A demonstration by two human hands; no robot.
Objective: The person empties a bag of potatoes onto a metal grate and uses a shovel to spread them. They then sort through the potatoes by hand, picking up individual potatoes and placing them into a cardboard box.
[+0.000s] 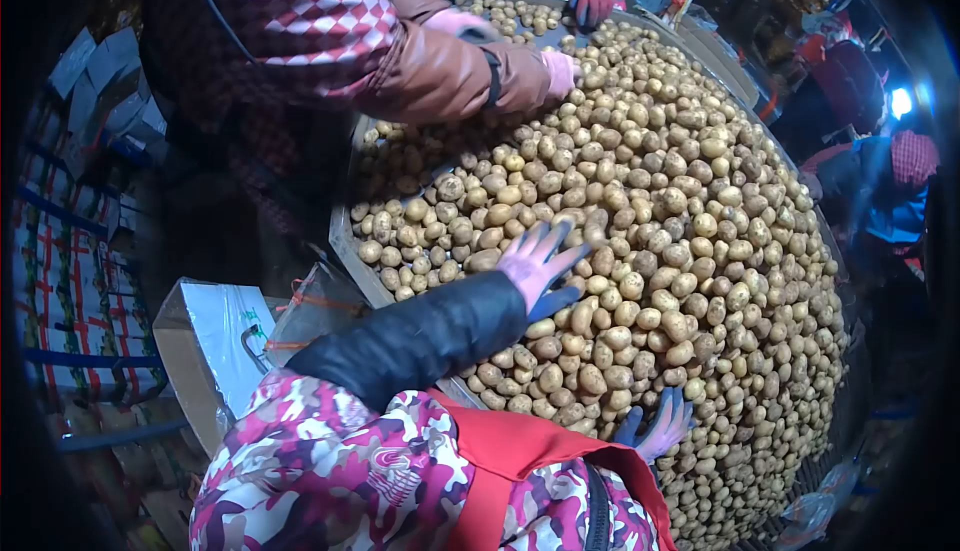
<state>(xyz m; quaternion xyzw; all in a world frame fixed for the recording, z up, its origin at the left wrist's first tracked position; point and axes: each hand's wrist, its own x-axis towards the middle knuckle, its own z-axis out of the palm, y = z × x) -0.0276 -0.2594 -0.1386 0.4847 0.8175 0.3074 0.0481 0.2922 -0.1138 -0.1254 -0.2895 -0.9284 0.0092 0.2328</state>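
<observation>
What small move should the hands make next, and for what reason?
Probably the left hand should curl its fingers around a potato close to its fingertips. Its fingers are spread on the heap, and no grasped potato shows; the right hand is also open, nearer the body.

I see a bright blue-white round lamp [901, 103] glaring at the right. The middle is well lit, but the sides are dark. Black round edges bend everything, and the far corners look blurry.
</observation>
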